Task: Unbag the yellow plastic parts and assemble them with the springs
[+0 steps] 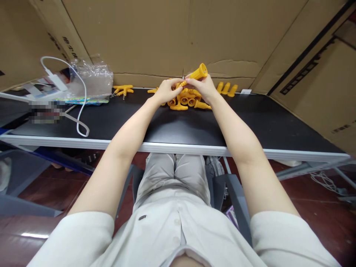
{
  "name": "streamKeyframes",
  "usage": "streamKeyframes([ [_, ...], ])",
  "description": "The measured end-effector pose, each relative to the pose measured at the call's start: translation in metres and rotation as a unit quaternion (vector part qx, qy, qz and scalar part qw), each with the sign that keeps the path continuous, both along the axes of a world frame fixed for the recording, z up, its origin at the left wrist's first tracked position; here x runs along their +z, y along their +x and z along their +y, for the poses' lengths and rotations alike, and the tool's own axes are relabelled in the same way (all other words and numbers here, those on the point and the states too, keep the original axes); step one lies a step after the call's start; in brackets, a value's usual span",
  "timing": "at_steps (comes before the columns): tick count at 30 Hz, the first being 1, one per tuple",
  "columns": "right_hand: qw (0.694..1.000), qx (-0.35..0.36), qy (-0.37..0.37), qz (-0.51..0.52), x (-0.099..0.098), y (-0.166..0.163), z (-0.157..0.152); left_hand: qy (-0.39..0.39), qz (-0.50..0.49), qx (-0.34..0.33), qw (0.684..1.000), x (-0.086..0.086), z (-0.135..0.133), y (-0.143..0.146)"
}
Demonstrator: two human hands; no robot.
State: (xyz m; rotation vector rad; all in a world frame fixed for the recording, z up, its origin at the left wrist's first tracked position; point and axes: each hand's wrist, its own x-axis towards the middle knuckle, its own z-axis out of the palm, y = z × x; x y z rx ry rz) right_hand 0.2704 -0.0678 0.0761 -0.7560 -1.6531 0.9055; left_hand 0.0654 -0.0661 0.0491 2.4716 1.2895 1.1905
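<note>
Over the back of the black table (250, 122), my right hand (205, 89) is closed around a yellow hollow plastic sleeve (198, 73). The sleeve is tilted, its wide open end up to the right. My left hand (167, 91) pinches at its narrow ribbed end; the fingers partly hide what they grip. Below both hands is a pile of yellow sleeves (191, 102) and a yellow T-shaped handle (178, 106), partly covered by the hands. Farther left, yellow T-handled corkscrews (122, 90) lie with metal spirals showing.
Several yellow sleeves (226, 89) stand in a row at the back right, beside a small white piece (246, 91). A clear plastic bag (91, 79) and a white cable (83, 89) occupy the left. Cardboard walls (155, 37) enclose the table's back and sides.
</note>
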Motion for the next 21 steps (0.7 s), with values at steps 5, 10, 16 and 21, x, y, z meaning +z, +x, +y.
streamKeyframes([
  [5, 0.998, -0.026, -0.009, -0.052, 0.004, 0.011, 0.004, 0.045, 0.025, 0.078, 0.996, 0.002, -0.001, -0.004],
  [10, 0.979, -0.09, 0.028, -0.183, 0.008, 0.014, -0.006, 0.079, 0.028, 0.123, 0.989, 0.002, 0.0, -0.014],
  [16, 0.922, -0.115, 0.102, -0.356, 0.014, 0.02, -0.014, 0.067, 0.072, 0.136, 0.986, 0.005, -0.005, -0.017],
  [21, 0.856, -0.123, 0.148, -0.479, 0.008, 0.021, -0.004, 0.091, 0.098, 0.132, 0.982, 0.002, -0.003, -0.016],
])
